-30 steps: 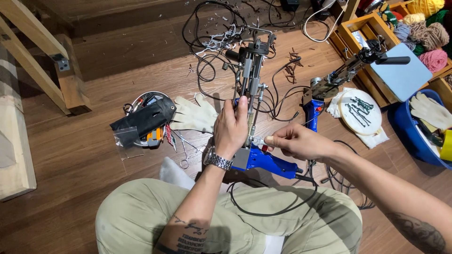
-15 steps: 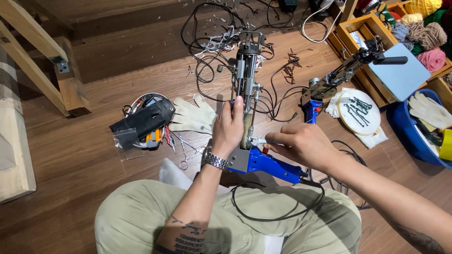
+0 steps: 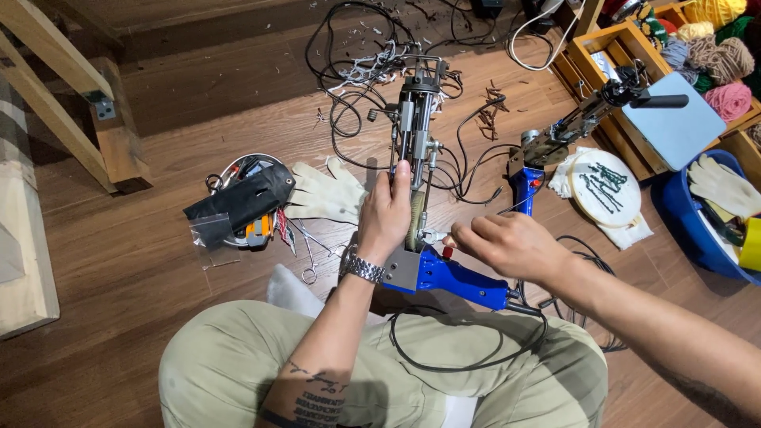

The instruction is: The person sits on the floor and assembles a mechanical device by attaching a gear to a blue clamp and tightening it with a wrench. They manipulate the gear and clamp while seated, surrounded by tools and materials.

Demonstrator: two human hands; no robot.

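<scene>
I sit on a wooden floor with a blue tufting gun [image 3: 444, 273] lying in front of my knees, its metal nose [image 3: 415, 111] pointing away from me. My left hand [image 3: 386, 214], with a metal watch on the wrist, is wrapped around the gun's metal body. My right hand [image 3: 507, 244] pinches a small part at the side of the gun, next to a red button just above the blue handle. A black cable [image 3: 468, 361] loops from the handle across my lap.
A second blue tufting gun [image 3: 555, 147] lies at the right beside a round embroidery hoop [image 3: 606, 186]. White gloves [image 3: 329, 194], a tool-filled bowl with a black pouch [image 3: 242, 202] and scissors [image 3: 309, 261] lie at the left. Wooden crates with yarn [image 3: 717, 55], a blue tub [image 3: 697, 226] and tangled cables [image 3: 357, 71] surround them.
My right hand has slid slightly left and closed in on the small part at the gun's side. My left hand keeps its grip on the body.
</scene>
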